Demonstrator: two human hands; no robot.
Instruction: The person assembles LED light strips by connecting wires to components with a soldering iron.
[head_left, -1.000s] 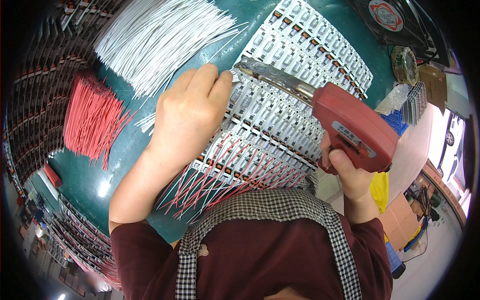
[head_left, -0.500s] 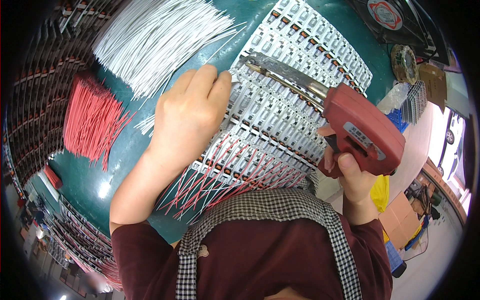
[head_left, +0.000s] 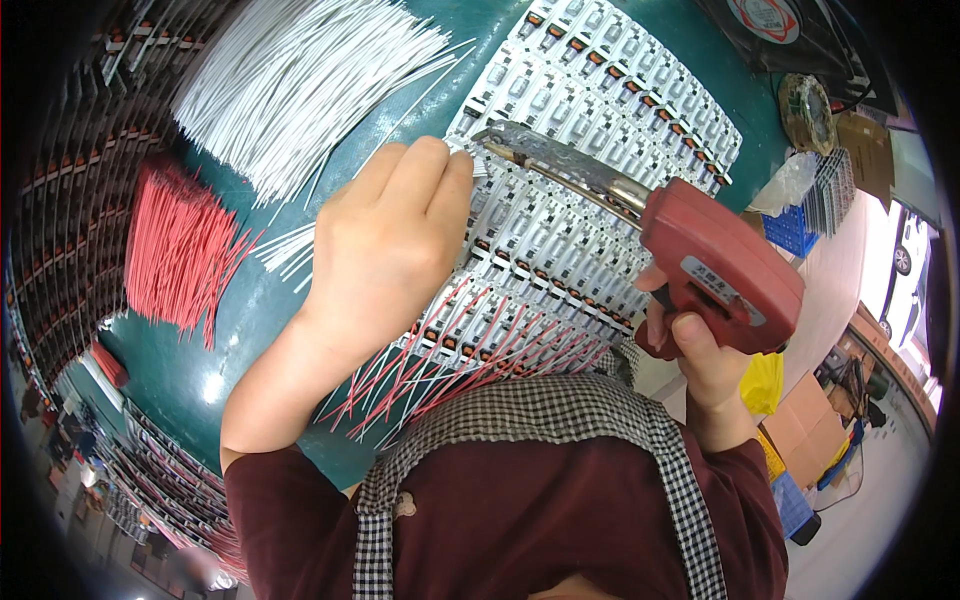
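Observation:
My right hand [head_left: 705, 350] is wrapped round the grip of a red soldering gun [head_left: 725, 270], a finger at its trigger. The gun's dark metal tip [head_left: 500, 135] reaches left over the panel of small white circuit boards [head_left: 560, 220], close to my left fingertips. My left hand [head_left: 395, 220] is closed in a pinch on a bunch of white wires [head_left: 285, 255]; their ends poke out by the fingertips and their tails behind the hand. Red and white wires [head_left: 450, 370] hang off the panel's near rows. My palm hides part of the panel's left edge.
Beyond my left hand lies a large heap of white wires [head_left: 300, 90], with a pile of red wires [head_left: 180, 250] to its left. Racks of panels [head_left: 80, 180] line the far left. At the right stand a fan [head_left: 790, 40], a tape roll [head_left: 806, 112] and a blue basket [head_left: 790, 232].
My left hand has shifted slightly right and down in the picture, still pinching the white wires. The soldering gun's tip has dropped a little toward me and sits near the fingertips.

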